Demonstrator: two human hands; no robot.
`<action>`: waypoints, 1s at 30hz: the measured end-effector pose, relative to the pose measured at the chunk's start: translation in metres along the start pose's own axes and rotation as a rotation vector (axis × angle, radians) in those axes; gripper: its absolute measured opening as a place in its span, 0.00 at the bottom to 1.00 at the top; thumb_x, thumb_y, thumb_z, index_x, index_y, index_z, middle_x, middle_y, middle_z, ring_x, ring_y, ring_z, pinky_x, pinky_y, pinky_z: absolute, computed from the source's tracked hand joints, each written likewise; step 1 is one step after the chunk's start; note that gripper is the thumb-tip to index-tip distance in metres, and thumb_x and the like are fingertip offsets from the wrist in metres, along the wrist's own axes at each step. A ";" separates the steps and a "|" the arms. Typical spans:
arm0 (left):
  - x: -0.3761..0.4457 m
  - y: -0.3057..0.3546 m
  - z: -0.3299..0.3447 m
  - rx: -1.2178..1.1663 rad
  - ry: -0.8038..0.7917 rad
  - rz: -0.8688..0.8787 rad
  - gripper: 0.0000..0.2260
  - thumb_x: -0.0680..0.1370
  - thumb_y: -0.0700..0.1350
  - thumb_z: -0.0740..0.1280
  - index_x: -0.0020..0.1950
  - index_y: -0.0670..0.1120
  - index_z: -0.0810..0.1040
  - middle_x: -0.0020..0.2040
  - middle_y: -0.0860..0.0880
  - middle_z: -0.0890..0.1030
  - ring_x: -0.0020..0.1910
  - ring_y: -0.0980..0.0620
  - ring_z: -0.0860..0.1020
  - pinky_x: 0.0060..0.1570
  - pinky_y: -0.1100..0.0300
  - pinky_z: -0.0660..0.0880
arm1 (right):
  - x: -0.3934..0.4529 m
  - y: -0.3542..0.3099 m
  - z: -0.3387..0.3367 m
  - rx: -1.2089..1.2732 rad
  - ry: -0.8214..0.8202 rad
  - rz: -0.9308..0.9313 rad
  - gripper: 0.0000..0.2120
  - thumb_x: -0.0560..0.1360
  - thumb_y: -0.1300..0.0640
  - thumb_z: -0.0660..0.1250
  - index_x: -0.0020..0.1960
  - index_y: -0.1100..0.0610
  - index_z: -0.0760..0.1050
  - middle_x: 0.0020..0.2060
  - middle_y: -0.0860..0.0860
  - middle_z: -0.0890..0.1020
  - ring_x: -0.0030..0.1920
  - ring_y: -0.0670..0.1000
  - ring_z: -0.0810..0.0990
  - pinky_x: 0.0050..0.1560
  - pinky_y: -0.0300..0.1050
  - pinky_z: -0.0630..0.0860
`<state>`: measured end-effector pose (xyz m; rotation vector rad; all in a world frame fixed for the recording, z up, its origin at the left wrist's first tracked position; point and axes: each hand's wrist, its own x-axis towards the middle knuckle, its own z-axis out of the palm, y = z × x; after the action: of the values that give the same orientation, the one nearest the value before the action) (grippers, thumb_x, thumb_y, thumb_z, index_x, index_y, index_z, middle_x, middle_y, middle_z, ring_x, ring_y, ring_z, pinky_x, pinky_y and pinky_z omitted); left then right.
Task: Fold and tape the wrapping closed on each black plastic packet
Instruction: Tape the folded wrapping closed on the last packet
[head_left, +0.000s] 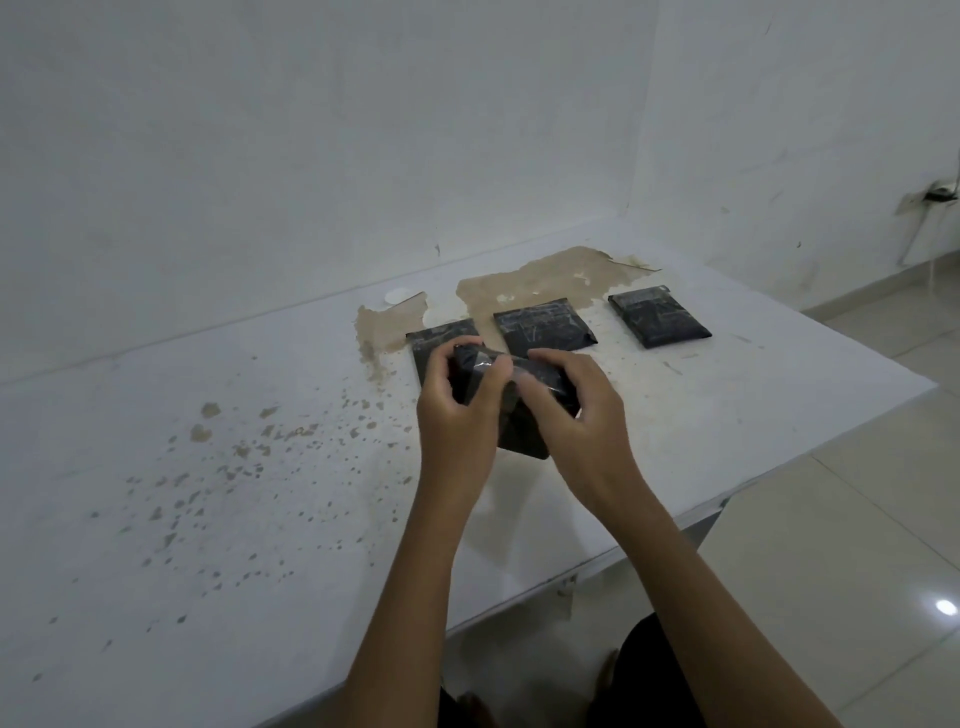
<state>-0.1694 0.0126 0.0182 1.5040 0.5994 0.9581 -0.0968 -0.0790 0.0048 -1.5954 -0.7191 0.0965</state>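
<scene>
A white surface (218, 467), chipped and peeled to brown in patches, is set against scuffed white walls (311, 130). Pale floor tiles (857, 509) are seen at right, marked by a light reflection (944, 607).

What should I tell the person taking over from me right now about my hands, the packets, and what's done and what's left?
Left hand: grips the left end of the held packet, above the table.
Right hand: grips its right end, fingers curled over the clear tape on top.
On the table behind: the left packet, partly hidden by the hands, the middle packet and the right packet.
Done: middle and right packets look folded and taped.
Left: finish taping the held packet; check the left one, I cannot tell its state.
</scene>
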 end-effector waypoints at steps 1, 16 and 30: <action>-0.002 0.000 0.003 -0.042 -0.005 -0.033 0.08 0.80 0.43 0.69 0.58 0.52 0.77 0.50 0.51 0.82 0.43 0.63 0.81 0.41 0.67 0.78 | -0.001 -0.003 0.003 0.095 0.001 0.053 0.16 0.75 0.44 0.67 0.60 0.47 0.77 0.54 0.44 0.79 0.53 0.39 0.78 0.51 0.35 0.76; -0.001 -0.002 0.018 -0.091 0.067 -0.115 0.12 0.87 0.51 0.56 0.54 0.57 0.79 0.52 0.49 0.82 0.51 0.51 0.81 0.49 0.57 0.79 | -0.001 -0.013 0.016 0.182 0.131 0.104 0.11 0.81 0.62 0.61 0.56 0.50 0.78 0.54 0.49 0.76 0.50 0.38 0.76 0.44 0.29 0.75; 0.010 -0.039 -0.023 0.008 0.092 -0.436 0.38 0.70 0.57 0.80 0.74 0.47 0.67 0.65 0.49 0.78 0.59 0.49 0.81 0.57 0.53 0.81 | 0.007 0.005 -0.001 0.007 0.039 0.515 0.15 0.85 0.48 0.53 0.60 0.53 0.74 0.53 0.52 0.79 0.57 0.53 0.76 0.57 0.47 0.73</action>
<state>-0.1776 0.0401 -0.0180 1.2676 0.9528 0.6872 -0.0886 -0.0767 0.0028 -1.7393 -0.2629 0.4413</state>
